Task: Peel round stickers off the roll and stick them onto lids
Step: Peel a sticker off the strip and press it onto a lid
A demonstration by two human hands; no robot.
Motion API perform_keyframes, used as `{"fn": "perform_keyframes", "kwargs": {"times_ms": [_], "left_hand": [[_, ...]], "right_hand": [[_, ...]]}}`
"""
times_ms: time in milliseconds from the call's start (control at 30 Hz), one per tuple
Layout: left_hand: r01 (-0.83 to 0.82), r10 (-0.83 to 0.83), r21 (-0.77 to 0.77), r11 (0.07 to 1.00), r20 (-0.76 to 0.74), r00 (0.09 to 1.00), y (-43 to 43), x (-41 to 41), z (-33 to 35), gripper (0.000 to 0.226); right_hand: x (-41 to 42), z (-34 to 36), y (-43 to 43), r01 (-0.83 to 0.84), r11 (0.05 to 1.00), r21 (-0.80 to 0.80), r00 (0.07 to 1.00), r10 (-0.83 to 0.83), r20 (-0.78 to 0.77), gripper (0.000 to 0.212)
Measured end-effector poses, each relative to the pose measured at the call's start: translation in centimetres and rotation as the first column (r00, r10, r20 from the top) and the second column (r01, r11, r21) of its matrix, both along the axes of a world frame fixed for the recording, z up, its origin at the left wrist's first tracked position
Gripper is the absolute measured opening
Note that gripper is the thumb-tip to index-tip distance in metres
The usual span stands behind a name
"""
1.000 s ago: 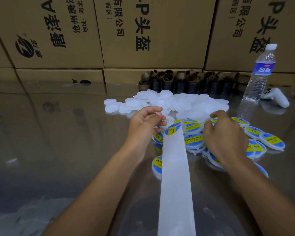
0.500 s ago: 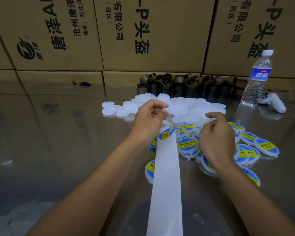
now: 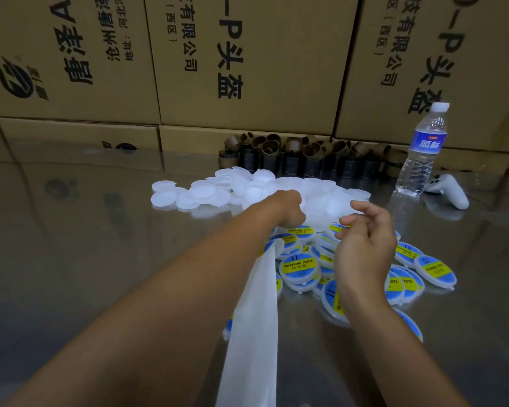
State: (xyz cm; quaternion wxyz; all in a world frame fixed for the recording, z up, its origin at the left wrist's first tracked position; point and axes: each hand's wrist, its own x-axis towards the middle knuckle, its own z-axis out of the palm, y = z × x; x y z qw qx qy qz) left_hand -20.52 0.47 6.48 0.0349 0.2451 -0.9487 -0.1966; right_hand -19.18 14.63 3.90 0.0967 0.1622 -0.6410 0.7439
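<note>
Where plain white lids (image 3: 188, 198) pile, far: left hand (image 3: 288, 210), fingers curled, grip hidden.
Right hand (image 3: 365, 245): fingertips pinched above labelled lids (image 3: 300, 268); what it holds, cannot tell.
Backing strip (image 3: 256, 318): near, between forearms.

Left hand (image 3: 288, 208) reaches forward; right hand (image 3: 365, 242) hovers (fingers curled).

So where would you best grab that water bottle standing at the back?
Around the ribbed body of the water bottle, below its label, coming from the front-left: it stands upright, cardboard boxes close behind, a white controller at its right.
</note>
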Motion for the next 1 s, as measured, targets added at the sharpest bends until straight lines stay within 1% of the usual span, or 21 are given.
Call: {"fn": "perform_keyframes", "kwargs": {"times_ms": [167,267,433,533,633,733,800,900,1000], "left_hand": [[-0.023,0.029,-0.070,0.997,0.085,0.996,-0.5,-1.8,-0.6,0.052],[-0.033,0.041,-0.068,0.997,0.127,0.991,-0.4,-2.4,-1.0,0.050],[-0.052,0.057,-0.053,0.997,0.094,0.994,-0.5,-2.6,-1.6,0.039],[-0.053,0.057,-0.071,0.996,0.063,0.996,-0.7,-2.4,-1.3,0.038],[-0.039,0.036,-0.055,0.998,-0.045,0.998,-0.7,-1.6,-0.2,0.044],[0.018,0.001,0.073,0.997,-0.260,0.966,-0.5,0.2,1.3,0.058],[0.090,-0.024,0.152,0.984,-0.390,0.920,-0.1,2.1,1.9,0.064],[0.194,-0.059,0.181,0.964,-0.565,0.823,0.8,5.7,2.0,0.065],[0.251,-0.032,0.228,0.941,-0.676,0.736,2.0,9.3,1.2,0.065]], "right_hand": [[-0.1,-0.1,-0.2,-0.038,0.999,-0.004,0.999,0.038,-0.025,0.040],[-0.1,-0.2,-0.3,-0.059,0.998,-0.006,0.997,0.059,-0.043,0.041],[-0.1,-0.1,-0.3,-0.072,0.997,-0.007,0.995,0.071,-0.066,0.040],[-0.1,-0.1,-0.3,-0.069,0.998,-0.002,0.995,0.069,-0.067,0.039],[-0.2,-0.1,-0.2,-0.067,0.998,-0.001,0.996,0.066,-0.066,0.039],[-0.2,-0.1,-0.3,-0.073,0.997,0.006,0.996,0.074,-0.055,0.039],[-0.1,-0.1,-0.3,-0.086,0.996,0.007,0.995,0.086,-0.043,0.038],[0.2,0.0,-0.2,-0.138,0.990,-0.003,0.990,0.138,-0.009,0.028],[0.7,0.4,-0.2,-0.235,0.972,-0.025,0.971,0.236,0.045,0.017]]}}
